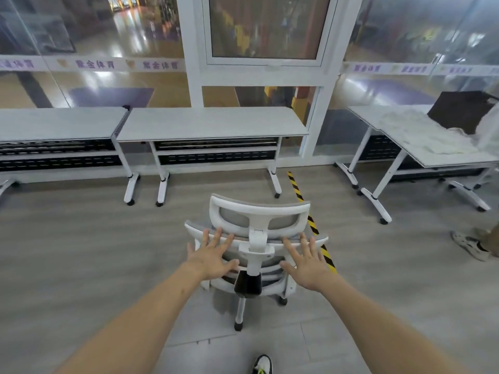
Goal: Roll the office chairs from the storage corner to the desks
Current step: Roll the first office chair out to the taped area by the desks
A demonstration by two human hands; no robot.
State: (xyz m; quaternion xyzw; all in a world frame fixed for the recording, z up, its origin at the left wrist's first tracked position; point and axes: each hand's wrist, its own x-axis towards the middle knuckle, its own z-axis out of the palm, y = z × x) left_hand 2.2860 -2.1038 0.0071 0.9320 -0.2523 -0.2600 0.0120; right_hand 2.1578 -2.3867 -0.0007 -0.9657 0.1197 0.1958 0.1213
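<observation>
We stand in an office: grey desks (213, 122) on wheeled white legs line a glass wall (391, 36), with a white swivel chair (259, 211) before them.

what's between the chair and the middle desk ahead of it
In the head view, only bare grey floor lies between the chair and the middle desk; striped tape runs just right.

i count one office chair (256, 238), white with grey mesh. three tables line the far glass wall: one at far left (54, 125), one in the middle (210, 124), one at right (421, 136). two hands, left (213, 256) and right (305, 261).
</observation>
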